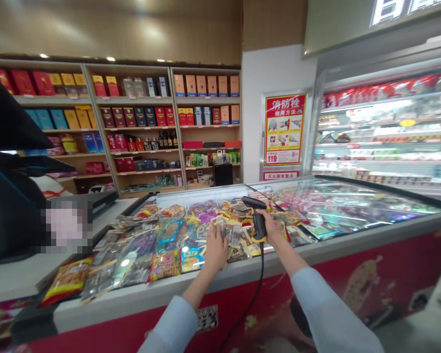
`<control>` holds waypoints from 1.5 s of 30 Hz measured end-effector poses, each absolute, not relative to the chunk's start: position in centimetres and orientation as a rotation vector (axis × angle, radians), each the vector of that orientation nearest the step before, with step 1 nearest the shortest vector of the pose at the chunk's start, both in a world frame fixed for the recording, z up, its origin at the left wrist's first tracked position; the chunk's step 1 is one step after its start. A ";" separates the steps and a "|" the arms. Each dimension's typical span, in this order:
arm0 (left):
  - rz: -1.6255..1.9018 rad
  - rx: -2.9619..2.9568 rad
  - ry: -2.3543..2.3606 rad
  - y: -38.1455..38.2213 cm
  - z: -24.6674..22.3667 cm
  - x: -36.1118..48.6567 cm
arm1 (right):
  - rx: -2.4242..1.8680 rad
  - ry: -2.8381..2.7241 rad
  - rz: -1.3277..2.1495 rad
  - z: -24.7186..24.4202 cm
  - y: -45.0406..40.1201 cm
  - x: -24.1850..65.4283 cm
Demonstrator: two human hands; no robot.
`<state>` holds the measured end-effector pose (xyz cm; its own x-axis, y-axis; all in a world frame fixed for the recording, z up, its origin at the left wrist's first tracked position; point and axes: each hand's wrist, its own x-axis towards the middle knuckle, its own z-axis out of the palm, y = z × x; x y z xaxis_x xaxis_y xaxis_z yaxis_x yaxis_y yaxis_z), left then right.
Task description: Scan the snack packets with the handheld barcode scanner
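Observation:
My right hand [272, 226] is closed around a black and yellow barcode scanner [259, 224], held upright with its head tilted to the left. A cable hangs from its handle over the front of the chest freezer [316, 255]. Fingers stretched out, my left hand [216, 249] lies over the snack packets spread on the freezer's glass top. Just left of that hand are a blue packet [191, 260] and a yellow and pink packet [165, 264]. Whether the left fingers press on a packet beneath them is hidden.
A black checkout terminal [11, 196] stands on the counter at the left. Behind the freezer are shelves of boxed goods [143, 116], a red fire hydrant sign [283, 130] and a lit refrigerated display [389, 132]. A red and yellow snack bag [68, 279] lies at the freezer's left corner.

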<state>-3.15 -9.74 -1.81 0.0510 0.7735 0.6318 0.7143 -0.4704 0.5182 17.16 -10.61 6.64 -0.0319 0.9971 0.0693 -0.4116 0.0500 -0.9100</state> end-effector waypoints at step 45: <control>1.852 1.723 1.970 -10.0 6.6 -18.5 | -0.634 -1.058 1.251 6.4 -13.4 14.7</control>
